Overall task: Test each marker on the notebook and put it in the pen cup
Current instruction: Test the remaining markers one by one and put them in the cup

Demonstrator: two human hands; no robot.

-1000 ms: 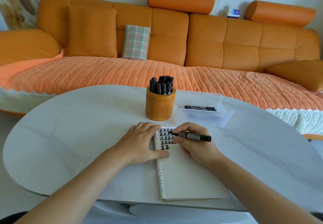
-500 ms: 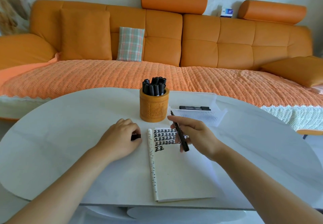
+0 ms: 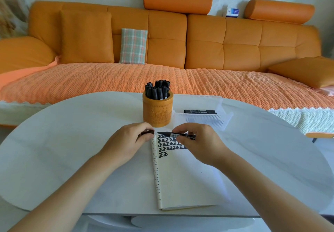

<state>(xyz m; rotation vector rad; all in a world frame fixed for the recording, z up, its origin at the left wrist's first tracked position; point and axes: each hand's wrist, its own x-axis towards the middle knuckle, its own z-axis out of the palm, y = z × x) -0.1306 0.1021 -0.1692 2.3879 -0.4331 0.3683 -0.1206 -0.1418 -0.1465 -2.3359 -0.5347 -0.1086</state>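
An open notebook [image 3: 182, 181] lies on the white table [image 3: 72, 141], its top rows filled with black marks. My right hand [image 3: 198, 143] holds a black marker [image 3: 178, 135] level above the marks, bare tip pointing left. My left hand [image 3: 126, 142] pinches the marker's black cap [image 3: 149, 132] just left of that tip; a small gap separates them. Behind the hands stands the orange pen cup [image 3: 156, 112], holding several capped black markers [image 3: 158, 89].
A clear plastic tray [image 3: 204, 118] to the right of the cup holds one or two black markers [image 3: 199, 111]. An orange sofa [image 3: 180, 51] with cushions runs behind the table. The table's near edge is just below the notebook.
The right hand has turned the marker from upright to level with its tip pointing left. The left hand has come right with the cap, close to the tip.
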